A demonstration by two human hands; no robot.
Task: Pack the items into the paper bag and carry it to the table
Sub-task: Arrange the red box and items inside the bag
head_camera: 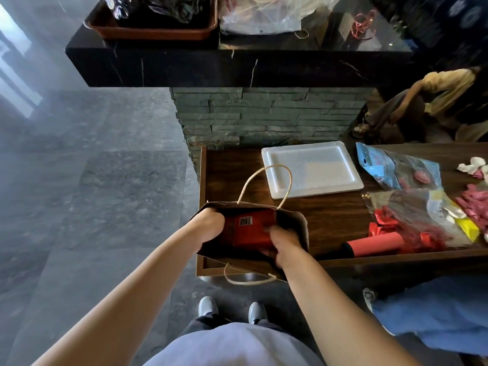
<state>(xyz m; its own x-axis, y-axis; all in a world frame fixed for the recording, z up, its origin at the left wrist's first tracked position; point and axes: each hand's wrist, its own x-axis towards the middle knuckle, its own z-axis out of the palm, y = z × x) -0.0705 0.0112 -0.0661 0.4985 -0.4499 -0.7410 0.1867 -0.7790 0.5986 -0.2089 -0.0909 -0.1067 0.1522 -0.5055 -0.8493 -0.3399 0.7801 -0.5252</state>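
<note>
A brown paper bag [297,221] with rope handles stands open at the left end of a low wooden table [335,217]. Inside it lies a red box [250,228] with a barcode label facing up. My left hand [208,224] is inside the bag, pressed against the box's left end. My right hand [284,247] grips the box's right end at the bag's near rim. One handle arcs up behind the bag; the other hangs down over the table's front edge.
A white foam tray [311,169] lies behind the bag. To the right are packets of balloons [398,170], a red pump [375,244] and loose pink balloons [475,202]. A black marble counter [237,64] overhangs behind. Another person sits at far right [433,101].
</note>
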